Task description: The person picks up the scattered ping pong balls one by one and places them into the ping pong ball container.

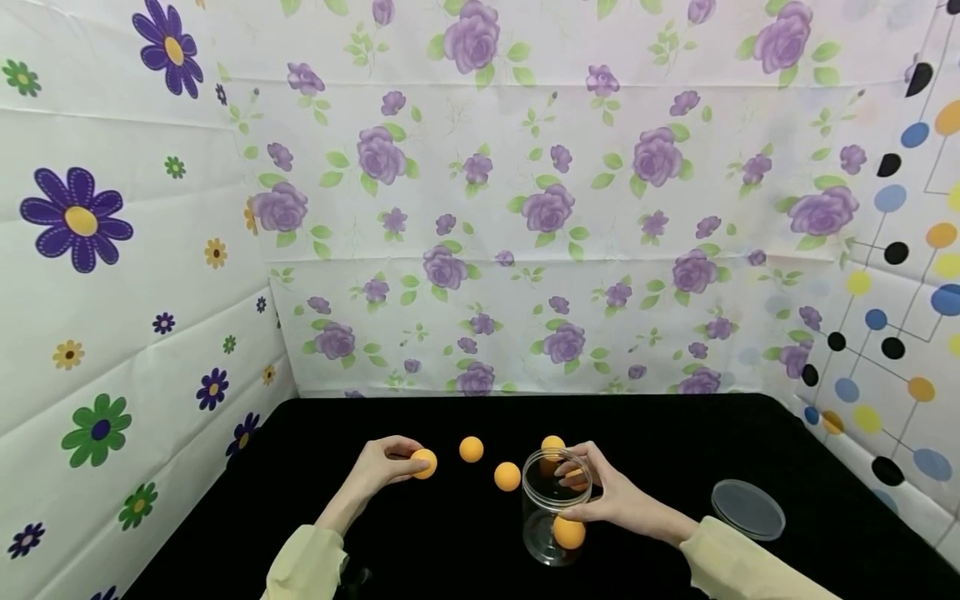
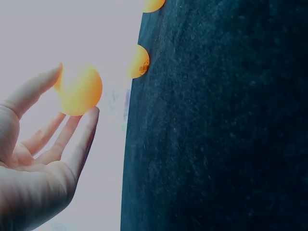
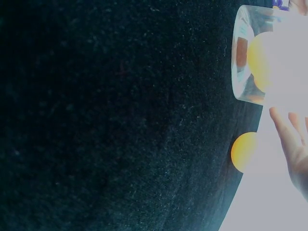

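My left hand (image 1: 386, 462) pinches an orange ping-pong ball (image 1: 424, 463) between thumb and fingertips. The left wrist view shows the same ball (image 2: 84, 91) held at the fingertips. My right hand (image 1: 611, 496) grips a clear, lidless jar (image 1: 536, 512) near its rim, thumb at the front and fingers on the far side. Low in the jar's outline is an orange ball (image 1: 569, 533); a ball (image 3: 260, 60) also shows at the jar in the right wrist view. Two balls lie between the hands, one ball (image 1: 471, 449) farther left and another ball (image 1: 507, 477) near the jar.
Behind the jar's rim sits another orange ball (image 1: 553, 444), and part of one more shows by the right fingers. A round clear lid (image 1: 748, 510) lies to the right on the black-covered table (image 1: 420, 550). Patterned sheets (image 1: 510, 317) enclose the back and sides.
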The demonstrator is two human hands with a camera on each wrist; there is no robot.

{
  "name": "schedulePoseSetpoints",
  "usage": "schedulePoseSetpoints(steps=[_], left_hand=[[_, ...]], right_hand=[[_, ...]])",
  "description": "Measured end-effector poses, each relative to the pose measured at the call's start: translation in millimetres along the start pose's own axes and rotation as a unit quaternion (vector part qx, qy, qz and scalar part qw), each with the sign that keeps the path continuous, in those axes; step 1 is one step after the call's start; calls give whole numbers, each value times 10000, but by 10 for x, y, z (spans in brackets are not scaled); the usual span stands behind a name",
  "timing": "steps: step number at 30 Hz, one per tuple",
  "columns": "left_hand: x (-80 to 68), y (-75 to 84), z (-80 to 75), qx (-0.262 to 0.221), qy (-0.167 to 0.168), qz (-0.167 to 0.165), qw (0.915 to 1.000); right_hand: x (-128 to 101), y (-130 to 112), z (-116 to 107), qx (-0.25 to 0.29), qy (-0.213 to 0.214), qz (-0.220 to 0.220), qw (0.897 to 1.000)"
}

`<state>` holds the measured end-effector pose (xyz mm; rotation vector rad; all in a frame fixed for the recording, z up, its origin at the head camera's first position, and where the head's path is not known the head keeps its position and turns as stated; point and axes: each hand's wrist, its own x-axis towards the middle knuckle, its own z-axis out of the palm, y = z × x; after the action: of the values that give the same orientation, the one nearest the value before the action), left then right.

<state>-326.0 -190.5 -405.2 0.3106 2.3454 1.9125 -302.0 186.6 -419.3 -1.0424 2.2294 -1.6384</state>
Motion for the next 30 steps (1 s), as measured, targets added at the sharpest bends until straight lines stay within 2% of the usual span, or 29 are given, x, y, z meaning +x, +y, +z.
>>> schedulePoseSetpoints(steps=[7,21,30], left_hand=[[20,50,54,33,60,77,9999],[46,147,153,104,103,299,9994],[-74,383,200,-174,-181,244,9994]], right_hand=[[4,-7,-4,213,-21,61,9998],[9,-3,-5,197,0,22,9998],[2,-4,4,205,-14,18,9998]])
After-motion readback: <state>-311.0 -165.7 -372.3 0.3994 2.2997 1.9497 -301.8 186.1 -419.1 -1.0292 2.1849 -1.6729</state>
